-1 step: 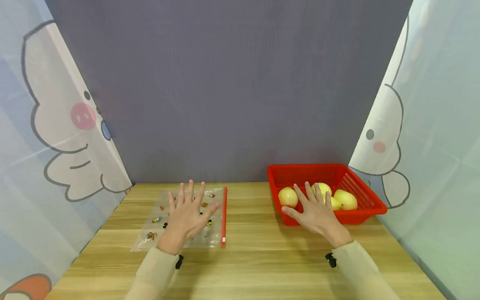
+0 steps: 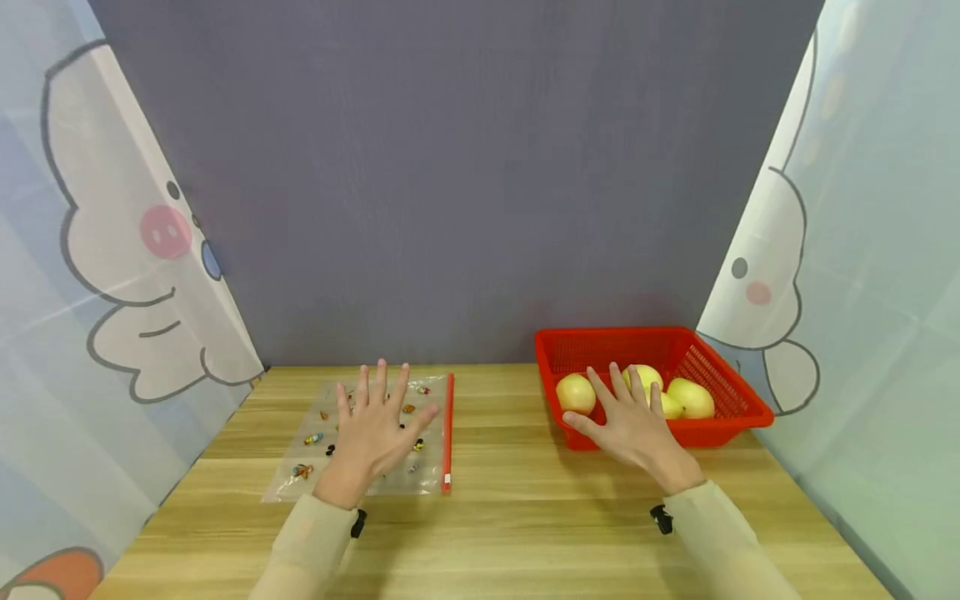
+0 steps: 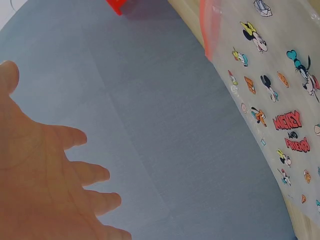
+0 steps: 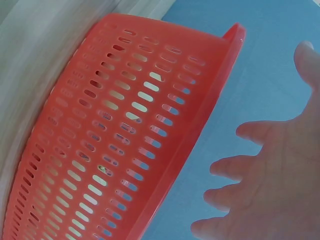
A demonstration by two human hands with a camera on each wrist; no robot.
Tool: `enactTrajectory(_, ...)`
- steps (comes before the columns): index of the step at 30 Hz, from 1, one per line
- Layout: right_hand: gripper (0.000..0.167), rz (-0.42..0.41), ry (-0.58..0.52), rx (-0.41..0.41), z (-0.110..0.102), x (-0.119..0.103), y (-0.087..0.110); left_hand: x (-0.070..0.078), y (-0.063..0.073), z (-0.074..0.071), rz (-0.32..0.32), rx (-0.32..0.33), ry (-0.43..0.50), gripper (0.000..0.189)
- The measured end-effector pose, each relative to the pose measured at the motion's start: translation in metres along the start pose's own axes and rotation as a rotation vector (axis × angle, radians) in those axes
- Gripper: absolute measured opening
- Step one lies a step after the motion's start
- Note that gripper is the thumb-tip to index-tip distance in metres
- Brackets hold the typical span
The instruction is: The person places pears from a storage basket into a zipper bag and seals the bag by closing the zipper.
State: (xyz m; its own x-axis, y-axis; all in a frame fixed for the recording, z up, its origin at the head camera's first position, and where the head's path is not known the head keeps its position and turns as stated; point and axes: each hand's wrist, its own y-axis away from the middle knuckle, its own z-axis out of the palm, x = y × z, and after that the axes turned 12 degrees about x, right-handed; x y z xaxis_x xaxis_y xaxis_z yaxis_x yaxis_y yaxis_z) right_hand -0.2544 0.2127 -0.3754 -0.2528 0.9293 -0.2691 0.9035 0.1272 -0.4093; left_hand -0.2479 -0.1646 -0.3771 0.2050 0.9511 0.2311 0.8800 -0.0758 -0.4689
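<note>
My left hand (image 2: 370, 442), fingers spread and straight, hovers over a clear plastic zip bag (image 2: 281, 487) with small cartoon prints and a red slider strip (image 2: 447, 433). The left wrist view shows the bag's printed characters and lettering (image 3: 287, 120) beside the bare palm. On the other side my right hand (image 2: 633, 429) is spread too, held in front of a red plastic basket (image 2: 720, 432). Pale yellow round fruits lie in it, one at the left (image 2: 576, 393) and others partly behind my fingers. Slotted basket wall (image 4: 115, 125) fills much of the right wrist view, apart from the fingertips. Neither hand holds anything.
A wood-grain table (image 2: 495, 517) carries the bag on the left and the basket at the right rear. Behind it rises a dark grey panel (image 2: 465, 183). Curtains with cartoon animals hang at the left (image 2: 45, 350) and right (image 2: 885, 250).
</note>
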Motion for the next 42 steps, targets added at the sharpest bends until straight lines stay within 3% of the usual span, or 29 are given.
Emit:
enactTrajectory(17, 0.096, 0.003, -0.044, 0.003, -0.002, -0.005, 0.003, 0.003, -0.002, 0.001, -0.001, -0.005, 0.019, 0.086)
enactTrajectory(27, 0.091, -0.028, -0.066, 0.024, 0.002, -0.012, 0.004, 0.006, -0.006, 0.002, -0.029, 0.033, 0.073, 0.077)
enactTrajectory(42, 0.087, -0.036, -0.174, 0.016, 0.012, -0.031, -0.003, 0.01, -0.012, 0.017, -0.034, 0.023, 0.085, 0.063)
